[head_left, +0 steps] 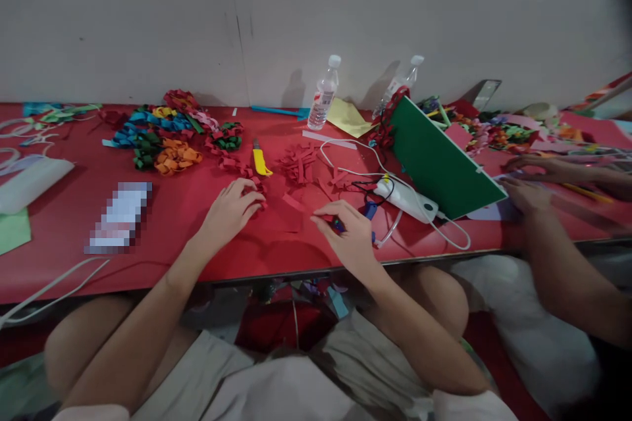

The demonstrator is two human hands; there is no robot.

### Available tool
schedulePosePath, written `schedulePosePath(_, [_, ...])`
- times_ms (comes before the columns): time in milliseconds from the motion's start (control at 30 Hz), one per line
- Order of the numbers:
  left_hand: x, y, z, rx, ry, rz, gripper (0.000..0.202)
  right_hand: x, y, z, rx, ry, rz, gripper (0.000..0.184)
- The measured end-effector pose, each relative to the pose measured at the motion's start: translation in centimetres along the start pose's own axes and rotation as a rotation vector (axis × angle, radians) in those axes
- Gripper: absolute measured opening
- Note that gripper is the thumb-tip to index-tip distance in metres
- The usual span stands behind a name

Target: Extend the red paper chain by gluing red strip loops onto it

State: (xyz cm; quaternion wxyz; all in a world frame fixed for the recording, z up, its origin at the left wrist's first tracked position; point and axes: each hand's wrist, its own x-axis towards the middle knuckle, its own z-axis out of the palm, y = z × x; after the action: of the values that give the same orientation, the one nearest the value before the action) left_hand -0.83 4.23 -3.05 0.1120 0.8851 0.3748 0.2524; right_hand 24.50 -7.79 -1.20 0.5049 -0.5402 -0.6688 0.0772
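My left hand (231,210) rests on the red table (197,197), its fingers curled round a piece of folded red paper (259,197). My right hand (348,233) lies a little to the right, fingers closed over a small blue-handled tool (369,212) that I cannot make out fully. Between the hands lies a flat sheet of red paper (291,214). Behind them sit loose red paper strips (301,164) and a yellow utility knife (259,161).
A white glue gun (407,200) with its cord, a green board (439,161), two water bottles (323,95), and piles of coloured curled paper (168,135) stand on the table. Another person's hands (538,181) work at the right. A blurred card (121,217) lies left.
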Motion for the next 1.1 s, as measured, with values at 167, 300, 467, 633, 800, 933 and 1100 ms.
schedulePosePath(167, [0.0,0.9,-1.2,-0.324,0.121,-0.172,0.026,0.5,0.7,0.6,-0.090,-0.082,-0.092,0.013])
schedulePosePath(300, [-0.6,1.4,-0.8,-0.438,0.151,-0.246,0.028,1.3,0.5,1.7,-0.053,-0.182,-0.145,0.018])
schedulePosePath(467, [-0.9,1.2,1.2,-0.718,0.210,-0.350,0.024,1.9,0.2,3.5,0.049,-0.144,-0.163,0.018])
schedulePosePath(633, [-1.0,0.9,1.8,-0.633,0.301,-0.351,0.023,2.2,0.3,4.3,0.140,-0.104,-0.178,0.015])
schedulePosePath(800, [-1.4,1.3,1.0,-0.358,0.304,-0.232,0.021,2.2,0.2,4.3,0.203,-0.083,-0.138,0.016])
schedulePosePath(933, [-1.6,1.8,0.2,-0.247,0.275,-0.146,0.020,2.2,0.3,4.4,0.271,-0.055,0.015,0.011])
schedulePosePath(1100, [-1.3,2.0,0.7,-0.500,0.259,-0.283,0.023,1.1,0.7,6.0,0.419,-0.093,0.274,0.008])
